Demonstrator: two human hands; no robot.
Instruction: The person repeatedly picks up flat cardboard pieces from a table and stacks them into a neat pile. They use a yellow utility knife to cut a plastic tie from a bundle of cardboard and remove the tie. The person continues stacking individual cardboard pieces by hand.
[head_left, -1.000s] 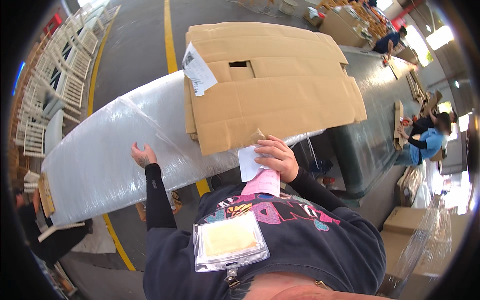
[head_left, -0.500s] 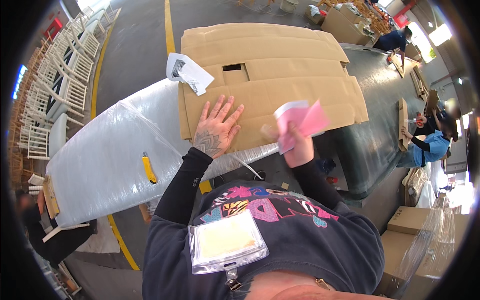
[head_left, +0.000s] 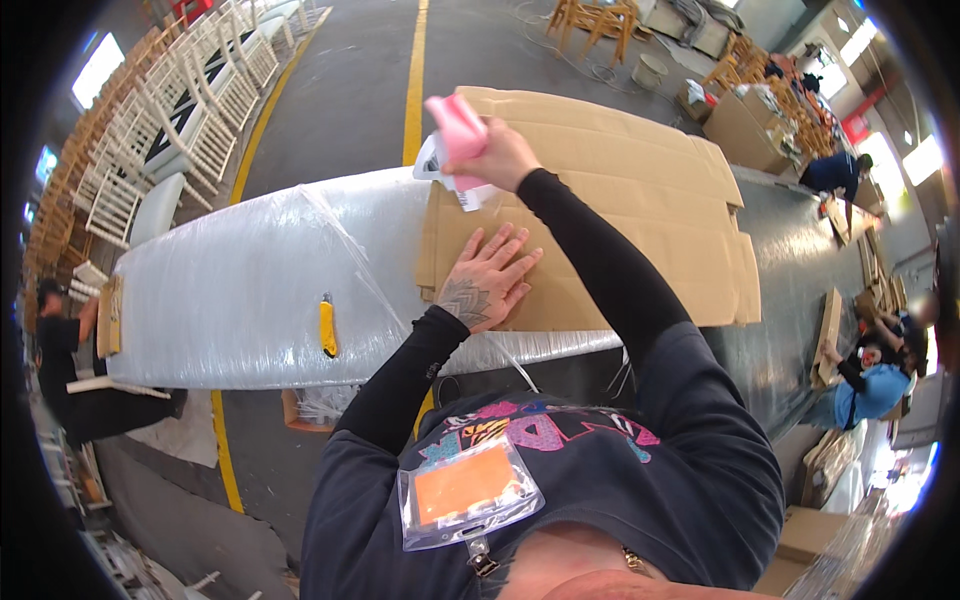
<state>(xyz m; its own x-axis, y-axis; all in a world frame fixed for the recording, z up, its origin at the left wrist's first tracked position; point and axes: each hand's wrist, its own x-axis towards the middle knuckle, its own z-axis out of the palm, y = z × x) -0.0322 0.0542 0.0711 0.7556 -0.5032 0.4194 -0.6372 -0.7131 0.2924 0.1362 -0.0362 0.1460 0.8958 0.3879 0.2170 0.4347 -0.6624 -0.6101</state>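
Left hand (head_left: 488,284) spread flat, fingers splayed, pressing near edge of cardboard sheet (head_left: 640,215) that lies on plastic-wrapped tabletop (head_left: 240,290). Yellow utility knife (head_left: 327,326) sits on the wrap, left of that hand, apart from it. Farther out, right hand (head_left: 500,155) pinches pink paper (head_left: 458,125) over white label (head_left: 440,170) at cardboard's far left corner. Best kept: firm flat pressure so cardboard can't slide. Label mostly hidden by hand and paper; whether pink touches cardboard, cannot tell.
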